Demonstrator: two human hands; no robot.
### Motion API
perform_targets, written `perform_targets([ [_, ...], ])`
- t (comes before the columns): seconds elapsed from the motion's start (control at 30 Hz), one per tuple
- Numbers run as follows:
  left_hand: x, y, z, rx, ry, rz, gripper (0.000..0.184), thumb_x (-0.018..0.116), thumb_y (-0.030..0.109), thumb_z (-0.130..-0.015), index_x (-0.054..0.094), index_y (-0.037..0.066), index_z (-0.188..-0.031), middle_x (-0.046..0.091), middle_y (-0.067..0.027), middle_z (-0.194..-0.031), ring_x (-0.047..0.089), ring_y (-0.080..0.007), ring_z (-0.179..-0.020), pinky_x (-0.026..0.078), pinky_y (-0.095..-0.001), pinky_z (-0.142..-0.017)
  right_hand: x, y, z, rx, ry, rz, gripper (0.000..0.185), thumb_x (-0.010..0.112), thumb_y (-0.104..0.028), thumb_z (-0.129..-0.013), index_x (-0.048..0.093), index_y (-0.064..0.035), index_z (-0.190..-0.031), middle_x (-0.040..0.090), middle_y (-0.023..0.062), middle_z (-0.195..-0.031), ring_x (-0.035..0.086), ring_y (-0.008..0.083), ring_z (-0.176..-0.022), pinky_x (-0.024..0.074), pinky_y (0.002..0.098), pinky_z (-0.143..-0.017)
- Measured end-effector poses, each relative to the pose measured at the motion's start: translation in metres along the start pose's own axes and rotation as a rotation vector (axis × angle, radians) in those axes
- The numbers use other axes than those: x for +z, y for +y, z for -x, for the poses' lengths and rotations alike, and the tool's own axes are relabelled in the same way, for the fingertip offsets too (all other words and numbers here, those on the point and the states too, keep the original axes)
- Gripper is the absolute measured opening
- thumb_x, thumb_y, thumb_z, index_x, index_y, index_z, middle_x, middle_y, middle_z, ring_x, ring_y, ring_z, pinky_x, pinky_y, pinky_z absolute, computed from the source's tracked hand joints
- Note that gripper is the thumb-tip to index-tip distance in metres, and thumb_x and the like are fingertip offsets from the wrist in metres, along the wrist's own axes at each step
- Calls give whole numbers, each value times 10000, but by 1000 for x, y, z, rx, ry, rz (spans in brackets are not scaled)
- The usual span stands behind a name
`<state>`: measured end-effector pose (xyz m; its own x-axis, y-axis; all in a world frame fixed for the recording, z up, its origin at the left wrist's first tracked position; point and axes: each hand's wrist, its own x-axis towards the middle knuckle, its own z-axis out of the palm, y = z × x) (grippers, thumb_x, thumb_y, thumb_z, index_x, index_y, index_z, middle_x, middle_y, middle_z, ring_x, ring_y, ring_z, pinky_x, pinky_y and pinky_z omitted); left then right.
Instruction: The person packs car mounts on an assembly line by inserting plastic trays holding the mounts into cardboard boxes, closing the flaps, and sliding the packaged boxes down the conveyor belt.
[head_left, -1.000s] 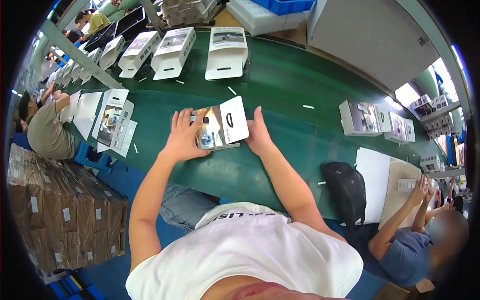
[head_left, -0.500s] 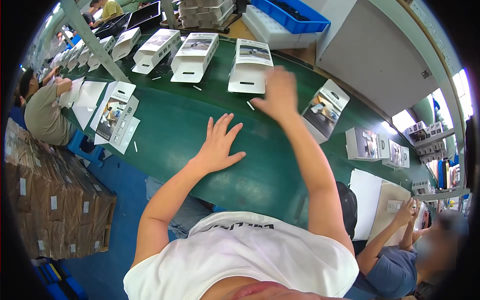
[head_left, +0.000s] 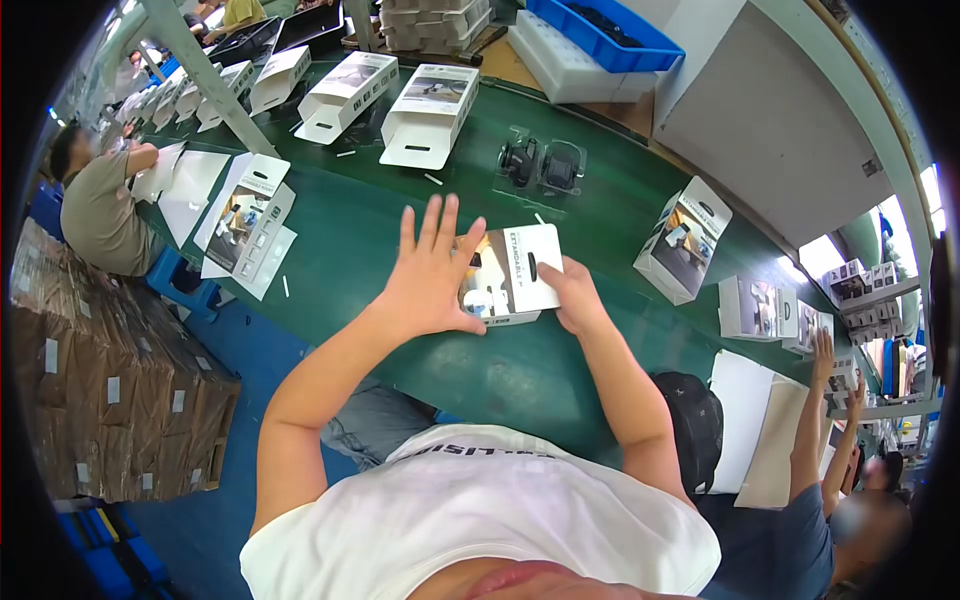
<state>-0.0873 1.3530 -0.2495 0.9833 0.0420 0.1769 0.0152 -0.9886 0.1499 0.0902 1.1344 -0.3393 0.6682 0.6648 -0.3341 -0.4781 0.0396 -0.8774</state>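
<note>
A printed white carton (head_left: 512, 268) lies on the green work surface in front of me. My right hand (head_left: 574, 292) pinches its right end, at the flap with the oblong hanging slot. Across the carton's left end rests my left hand (head_left: 428, 272), fingers spread; whether the palm presses on it I cannot tell. Just beyond the carton, a clear plastic tray (head_left: 540, 168) holds black parts.
Open cartons (head_left: 430, 115) stand in a row along the far side. Another upright carton (head_left: 685, 240) is to the right. At left lies a flattened carton (head_left: 245, 225). A blue bin (head_left: 610, 38) sits at the back. Co-workers sit on both sides.
My right hand has come back from the far row with a carton, now in front of me. The tray of black parts has come into sight where that carton stood.
</note>
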Motion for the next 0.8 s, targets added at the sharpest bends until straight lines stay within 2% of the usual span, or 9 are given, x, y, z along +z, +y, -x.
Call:
perform_targets([
  [0.17, 40, 2, 29, -44, -252, 26, 1400, 926, 660, -648, 299, -25, -1695, 216, -413, -1726, 153, -595, -1632, 79, -776, -1284, 11, 4, 55, -84, 32, 563, 545, 644, -159, -1062, 532, 101, -1528, 713, 212, -1365, 688, 254, -1259, 510, 367, -1118],
  [0.3, 54, -3, 38, -36, -111, 54, 1308, 905, 625, -690, 339, -28, -1672, 282, -419, -1683, 194, -602, -1612, 101, -773, -1281, 75, -11, 75, -483, -302, 1220, 1018, 638, -399, -1077, 26, 102, -1719, 201, 379, -1761, 177, 470, -1682, 193, 556, -1349],
  [0.37, 68, -25, 44, -33, -38, 37, 1295, 912, 601, -688, 344, -20, -1672, 296, -419, -1676, 198, -598, -1612, 114, -765, -1283, 103, -17, 45, -410, -430, 1373, 967, 554, -559, -1085, 216, 108, -1699, 141, 397, -1773, 129, 520, -1677, 151, 589, -1356],
  [0.43, 44, -41, 42, -156, -60, 37, 1269, 908, 569, -687, 345, 37, -1692, 328, -379, -1662, 267, -565, -1576, 128, -726, -1299, 95, -65, -33, -458, -327, 1414, 567, 575, -488, -1072, 699, 40, -1237, 708, 309, -1251, 685, 466, -1211, 539, 588, -1023],
  [0.47, 35, -56, 44, -209, -64, 26, 1271, 909, 566, -685, 342, 45, -1697, 330, -374, -1662, 264, -557, -1579, 127, -720, -1303, 70, -70, -84, -857, 103, 1571, 502, 660, -476, -1010, 694, 21, -1066, 712, 243, -1005, 715, 427, -992, 553, 611, -851],
  [0.53, 26, -85, 53, -296, -56, 13, 1279, 916, 547, -682, 326, 76, -1714, 333, -352, -1664, 260, -521, -1591, 124, -698, -1314, 29, -96, -155, -549, 1036, 1385, 738, 852, -588, -823, 676, 33, -1178, 725, 218, -1066, 721, 419, -1061, 572, 549, -958],
  [0.57, 23, -98, 56, -310, -68, 8, 1285, 922, 538, -682, 315, 68, -1713, 327, -335, -1674, 266, -505, -1593, 127, -686, -1318, -5, -97, -186, -235, 959, 1381, 821, 850, -626, -822, 657, 40, -1262, 727, 256, -1222, 716, 391, -1161, 553, 546, -1021],
  [0.7, 23, -139, 65, -333, -3, 53, 1282, 934, 518, -678, 318, 28, -1690, 330, -322, -1672, 264, -500, -1596, 131, -673, -1320, -47, -72, -208, 16, 259, 876, 497, 713, -432, -995, 726, 65, -1008, 755, 196, -791, 745, 282, -651, 595, 420, -587],
  [0.8, 27, -153, 60, -326, 4, 48, 1278, 936, 512, -678, 319, 16, -1681, 336, -321, -1667, 265, -499, -1596, 135, -669, -1319, 40, -26, -125, -193, 440, 724, 467, 670, -340, -1016, 605, 122, -1011, 660, 141, -626, 665, 226, -505, 513, 369, -452],
])
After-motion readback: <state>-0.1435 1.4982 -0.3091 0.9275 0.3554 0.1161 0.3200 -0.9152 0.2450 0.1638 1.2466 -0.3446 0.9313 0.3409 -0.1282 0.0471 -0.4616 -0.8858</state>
